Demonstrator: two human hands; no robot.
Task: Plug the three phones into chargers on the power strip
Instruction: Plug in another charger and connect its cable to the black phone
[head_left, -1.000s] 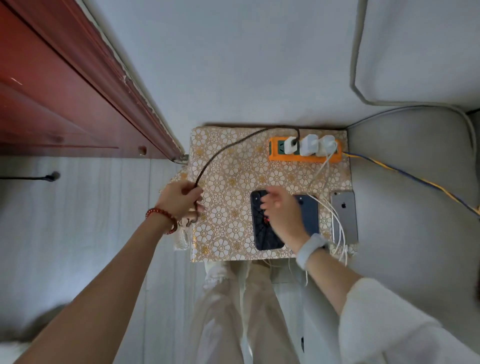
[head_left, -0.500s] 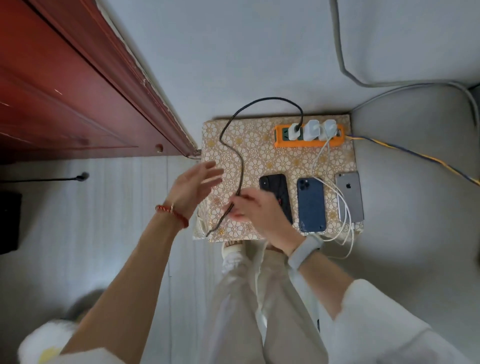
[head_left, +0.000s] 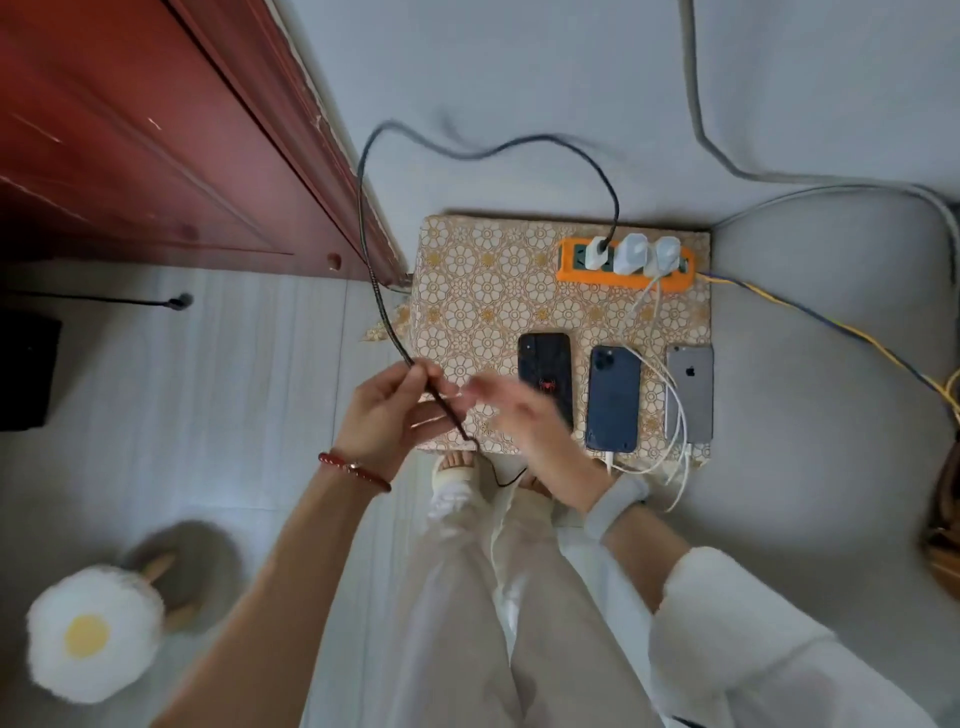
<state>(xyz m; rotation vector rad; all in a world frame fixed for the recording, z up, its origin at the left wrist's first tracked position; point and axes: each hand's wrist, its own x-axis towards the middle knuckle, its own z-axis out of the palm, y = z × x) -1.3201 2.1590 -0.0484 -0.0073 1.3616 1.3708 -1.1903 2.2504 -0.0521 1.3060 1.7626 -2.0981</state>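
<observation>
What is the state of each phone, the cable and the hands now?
black phone: lying flat, no cable in
blue phone: white cable in
grey phone: white cable in
black cable: in charger, free end held
left hand: gripping black cable
right hand: blurred

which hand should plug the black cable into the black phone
Probably the right hand. It hovers over the near end of the black phone, where the port likely is. The left hand already grips the black cable well up from its loose end, so it can feed slack.
</observation>
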